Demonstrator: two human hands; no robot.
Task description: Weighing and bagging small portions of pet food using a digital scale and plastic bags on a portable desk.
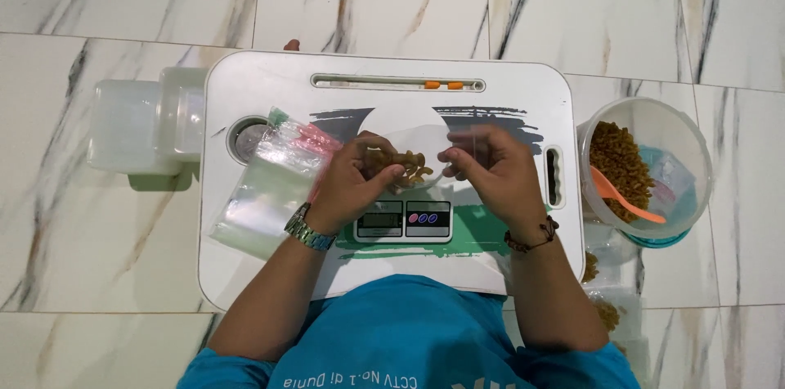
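Observation:
My left hand (pixel 353 183) and my right hand (pixel 495 172) hold a small clear plastic bag (pixel 446 148) between them, each pinching one side of its top. Brown curled snack pieces (pixel 413 168) sit inside the bag. The bag hangs just above a small white digital kitchen scale (pixel 405 220), which rests on a white lap table (pixel 262 82). A metal watch is on my left wrist and a dark bead bracelet on my right.
A stack of empty clear zip bags (pixel 266 193) lies at the table's left. A round clear tub (pixel 654 123) of brown snacks with an orange spoon (pixel 623 197) stands on the marble floor at right. A lidded white container (pixel 131 127) sits left. Filled bags (pixel 609 311) lie bottom right.

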